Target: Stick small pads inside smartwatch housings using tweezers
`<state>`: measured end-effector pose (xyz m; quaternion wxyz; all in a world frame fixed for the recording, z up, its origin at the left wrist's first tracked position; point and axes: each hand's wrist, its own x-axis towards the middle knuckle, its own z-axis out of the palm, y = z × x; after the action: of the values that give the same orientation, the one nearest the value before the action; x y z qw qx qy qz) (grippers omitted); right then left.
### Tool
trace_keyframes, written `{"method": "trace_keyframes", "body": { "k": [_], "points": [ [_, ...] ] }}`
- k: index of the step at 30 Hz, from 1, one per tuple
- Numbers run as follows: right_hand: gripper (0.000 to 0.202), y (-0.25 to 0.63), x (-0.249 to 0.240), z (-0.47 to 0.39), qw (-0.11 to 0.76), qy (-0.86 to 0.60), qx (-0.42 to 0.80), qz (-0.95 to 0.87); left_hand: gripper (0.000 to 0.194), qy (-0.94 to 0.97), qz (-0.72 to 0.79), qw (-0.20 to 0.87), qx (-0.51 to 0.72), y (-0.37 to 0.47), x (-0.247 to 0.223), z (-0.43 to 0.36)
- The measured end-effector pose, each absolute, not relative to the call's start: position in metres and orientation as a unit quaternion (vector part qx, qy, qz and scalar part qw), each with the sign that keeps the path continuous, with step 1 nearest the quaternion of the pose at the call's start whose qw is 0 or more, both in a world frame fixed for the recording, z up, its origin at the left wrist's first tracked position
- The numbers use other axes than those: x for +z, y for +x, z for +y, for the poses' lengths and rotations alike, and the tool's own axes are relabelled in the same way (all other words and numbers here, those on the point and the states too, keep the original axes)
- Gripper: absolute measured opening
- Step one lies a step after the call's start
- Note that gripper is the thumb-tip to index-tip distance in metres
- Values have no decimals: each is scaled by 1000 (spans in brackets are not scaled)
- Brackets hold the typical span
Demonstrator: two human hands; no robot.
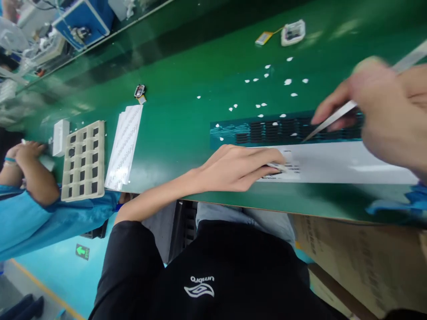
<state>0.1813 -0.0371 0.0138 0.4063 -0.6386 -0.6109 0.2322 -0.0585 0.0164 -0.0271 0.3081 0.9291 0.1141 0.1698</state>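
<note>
My right hand (pixel 383 102), blurred, grips a pair of metal tweezers (pixel 343 110). The tweezers' tip points down at a sheet of black strips (pixel 276 129). On the white sheet (pixel 333 162) near the table's front edge rests my left hand (pixel 236 169), its thumb and fingers closed on a small white piece (pixel 278 167). Most of that piece is hidden by the fingers. Small dark marks show on the white sheet just beside the fingertips.
Several white scraps (pixel 288 82) are scattered over the green table (pixel 173 129). An opened small device (pixel 293 32) with its battery (pixel 263 38) lies at the back; another device (pixel 140 91) sits left. Labelled sheets (pixel 125 146) and a compartment tray (pixel 83 162) are near a co-worker's hands (pixel 28 151).
</note>
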Motion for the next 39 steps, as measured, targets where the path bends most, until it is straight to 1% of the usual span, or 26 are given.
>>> {"method": "trace_keyframes", "body": {
  "k": [2,3,7,11,16,20,23,26,28,30,32,35,37,39],
  "points": [
    [74,191,11,-51,359,-658,238,-617,42,946,123,267,133,-56,-33,16],
    [74,196,7,-58,353,-661,245,-615,40,950,125,260,122,-54,-35,15],
    [74,209,-17,-81,382,-673,257,-578,33,950,133,266,98,-53,-37,13],
    [74,210,-33,-87,409,-678,248,-558,33,951,145,259,91,-53,-39,13],
    [72,210,-32,-86,395,-672,287,-557,39,953,137,255,86,-53,-37,14],
    [65,214,-30,-86,385,-652,336,-561,39,958,141,242,62,-53,-33,14],
    [63,217,-28,-87,410,-638,364,-541,37,954,147,250,70,-54,-34,14],
    [61,214,-19,-85,466,-652,327,-501,35,935,155,290,136,-54,-39,12],
    [57,204,-6,-79,495,-657,283,-493,36,899,191,341,195,-53,-41,12],
    [56,189,9,-69,513,-649,262,-496,40,848,248,410,227,-53,-40,15],
    [56,171,19,-57,532,-619,289,-500,42,797,285,486,218,-54,-38,19],
    [54,149,18,-40,571,-560,319,-508,44,737,287,582,192,-55,-33,27],
    [52,142,9,-33,576,-537,329,-521,47,712,283,613,192,-56,-30,29],
    [51,140,-1,-30,577,-531,329,-526,49,706,283,620,191,-56,-27,28]
  ]
}}
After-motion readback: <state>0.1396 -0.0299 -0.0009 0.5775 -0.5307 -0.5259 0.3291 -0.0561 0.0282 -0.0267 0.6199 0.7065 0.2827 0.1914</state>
